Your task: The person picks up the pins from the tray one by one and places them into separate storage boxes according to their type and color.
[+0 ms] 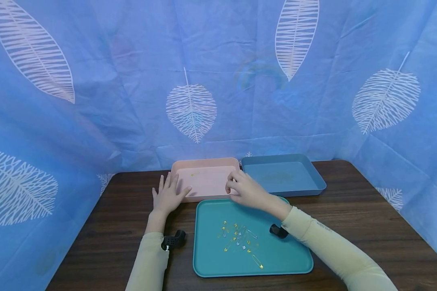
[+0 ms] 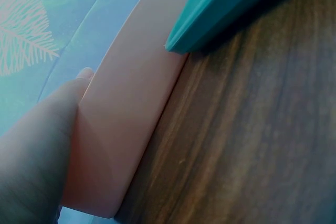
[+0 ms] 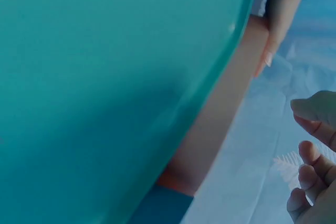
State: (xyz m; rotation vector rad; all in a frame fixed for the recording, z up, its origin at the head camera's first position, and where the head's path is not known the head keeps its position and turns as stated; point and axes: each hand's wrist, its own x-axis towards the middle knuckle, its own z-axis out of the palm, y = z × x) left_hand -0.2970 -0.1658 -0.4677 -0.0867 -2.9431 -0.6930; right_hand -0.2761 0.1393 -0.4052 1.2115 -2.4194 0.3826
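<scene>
My left hand (image 1: pixel 167 199) rests at the left end of a pink tray (image 1: pixel 204 197), fingers spread and thumb over the near rim. In the left wrist view the thumb (image 2: pixel 37 145) lies against the tray's wall. My right hand (image 1: pixel 245 190) hangs over the right end of the pink tray, fingers bent. In the right wrist view thumb and forefinger tips are close together; no object shows between them. Several small safety pins (image 1: pixel 256 260), yellow and silvery, lie scattered on a teal tray (image 1: pixel 287 258). A small yellow item (image 1: pixel 194 174) lies in the pink tray.
A blue tray (image 1: pixel 313 192) stands right of the pink one, behind the teal tray. All three are on a dark wooden table (image 1: pixel 349 194). A blue cloth with white leaf prints (image 1: pixel 191 107) hangs behind.
</scene>
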